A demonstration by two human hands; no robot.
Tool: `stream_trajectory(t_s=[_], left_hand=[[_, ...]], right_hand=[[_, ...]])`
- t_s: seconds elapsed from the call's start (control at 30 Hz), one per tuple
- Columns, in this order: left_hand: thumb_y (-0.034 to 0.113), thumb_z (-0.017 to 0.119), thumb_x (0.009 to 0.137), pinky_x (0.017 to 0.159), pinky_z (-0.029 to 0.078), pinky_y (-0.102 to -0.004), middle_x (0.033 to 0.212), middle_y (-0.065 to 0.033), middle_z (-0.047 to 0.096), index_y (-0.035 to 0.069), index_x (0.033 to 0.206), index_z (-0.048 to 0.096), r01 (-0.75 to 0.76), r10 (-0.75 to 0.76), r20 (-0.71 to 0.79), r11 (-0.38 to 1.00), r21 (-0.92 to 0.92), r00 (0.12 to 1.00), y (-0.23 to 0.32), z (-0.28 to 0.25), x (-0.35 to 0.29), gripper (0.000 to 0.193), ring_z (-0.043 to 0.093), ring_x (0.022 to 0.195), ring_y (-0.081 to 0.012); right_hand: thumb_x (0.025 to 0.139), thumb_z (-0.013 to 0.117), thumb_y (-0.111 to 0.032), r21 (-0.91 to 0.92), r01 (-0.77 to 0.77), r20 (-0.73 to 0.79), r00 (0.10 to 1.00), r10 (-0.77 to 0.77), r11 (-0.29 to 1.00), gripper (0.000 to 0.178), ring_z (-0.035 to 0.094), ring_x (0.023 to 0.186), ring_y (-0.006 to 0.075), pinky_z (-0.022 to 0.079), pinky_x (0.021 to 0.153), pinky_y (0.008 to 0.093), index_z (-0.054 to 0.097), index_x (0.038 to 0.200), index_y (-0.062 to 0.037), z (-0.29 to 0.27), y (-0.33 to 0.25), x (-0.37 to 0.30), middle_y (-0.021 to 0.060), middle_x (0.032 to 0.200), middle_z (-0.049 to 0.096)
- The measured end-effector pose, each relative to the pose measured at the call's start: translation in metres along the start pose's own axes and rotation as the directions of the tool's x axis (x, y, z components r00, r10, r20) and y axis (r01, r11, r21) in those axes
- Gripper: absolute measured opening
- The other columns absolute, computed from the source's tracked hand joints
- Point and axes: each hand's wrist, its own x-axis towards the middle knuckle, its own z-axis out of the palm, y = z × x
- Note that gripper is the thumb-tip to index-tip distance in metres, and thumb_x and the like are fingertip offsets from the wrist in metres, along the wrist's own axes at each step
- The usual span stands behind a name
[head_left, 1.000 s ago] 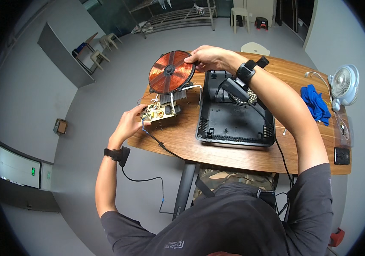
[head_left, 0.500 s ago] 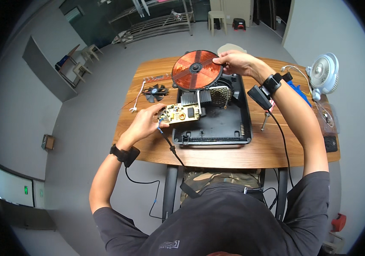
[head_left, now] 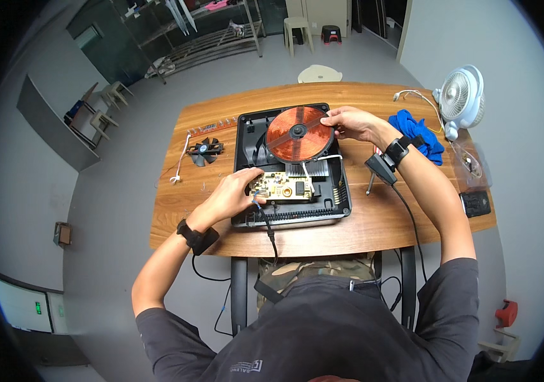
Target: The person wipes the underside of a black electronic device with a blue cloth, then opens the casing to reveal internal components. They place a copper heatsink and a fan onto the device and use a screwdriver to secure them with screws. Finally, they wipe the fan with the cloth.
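My right hand (head_left: pixel 356 125) grips the right edge of a round copper induction coil (head_left: pixel 282 135), which is over the far part of a black plastic housing (head_left: pixel 343 202). My left hand (head_left: pixel 233 193) is closed on the left end of a yellowish circuit board (head_left: pixel 275 186), over the housing's near part. A finned heat sink (head_left: pixel 318 169) shows between coil and board, and a white wire runs near it. From the board's left end a black power cord (head_left: pixel 268 225) hangs over the table's front edge. The coil hides whatever lies under it.
Left of the housing lie a small black fan (head_left: pixel 205 151) and a narrow strip board (head_left: pixel 216 128) with white wires. To the right are a blue cloth (head_left: pixel 417 132), a screwdriver (head_left: pixel 371 183), a white desk fan (head_left: pixel 460 97) and a black box (head_left: pixel 475 204).
The coil and circuit board have moved over the housing, the coil shifting toward me relative to the table. The housing sits farther left on the table and is turned less. Both hands keep their grip.
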Motion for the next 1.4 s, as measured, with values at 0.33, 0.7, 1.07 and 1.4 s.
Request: stream_trajectory(t_s=[0.33, 0.7, 1.07, 1.4], left_hand=[[0.023, 0.089, 0.073, 0.099, 0.053, -0.0447, 0.127, -0.0214, 0.067, -0.004, 0.129, 0.06, -0.009, 0.009, -0.01, 0.997, 0.077, 1.0, -0.006, 0.012, -0.001, 0.068, 0.064, 0.117, -0.0399], [0.028, 0.09, 0.071, 0.103, 0.05, -0.0444, 0.129, -0.0197, 0.066, -0.002, 0.132, 0.06, 0.007, -0.011, 0.037, 0.996, 0.09, 0.999, -0.009, 0.02, 0.002, 0.075, 0.061, 0.12, -0.0369], [0.013, 0.088, 0.073, 0.11, 0.048, -0.0438, 0.136, -0.0245, 0.061, -0.003, 0.145, 0.049, -0.028, 0.031, 0.124, 0.999, -0.027, 0.992, -0.017, 0.005, -0.003, 0.083, 0.059, 0.125, -0.0392], [0.01, 0.087, 0.074, 0.115, 0.043, -0.0421, 0.142, -0.0201, 0.056, 0.001, 0.149, 0.045, -0.075, 0.075, 0.093, 0.997, -0.001, 0.993, -0.026, 0.002, -0.006, 0.087, 0.052, 0.133, -0.0362]], right_hand=[[0.099, 0.07, -0.026, -0.086, -0.049, -0.012, 0.999, 0.048, 0.995, 0.016, 0.048, 0.066, 0.0038, 0.039, 0.057, 0.0213, 0.061, 0.088, -0.0183, -0.006, 0.017, 0.018, -0.0098, 0.076, 0.055], [0.101, 0.066, -0.022, -0.319, -0.115, -0.082, 0.992, 0.093, 0.941, 0.016, 0.043, 0.065, 0.0044, 0.036, 0.055, 0.024, 0.06, 0.09, -0.0129, 0.002, 0.014, 0.024, -0.0063, 0.074, 0.051], [0.093, 0.073, -0.021, -0.745, -0.015, -0.149, 0.978, -0.143, 0.667, 0.035, 0.067, 0.089, 0.0225, 0.053, 0.081, 0.0375, 0.067, 0.115, 0.0065, 0.019, 0.012, 0.022, 0.0144, 0.095, 0.071], [0.091, 0.075, -0.023, -0.765, 0.105, -0.1, 0.955, -0.278, 0.635, 0.052, 0.068, 0.112, 0.0281, 0.052, 0.094, 0.0403, 0.061, 0.135, 0.001, 0.008, 0.033, 0.025, 0.0178, 0.119, 0.072]])
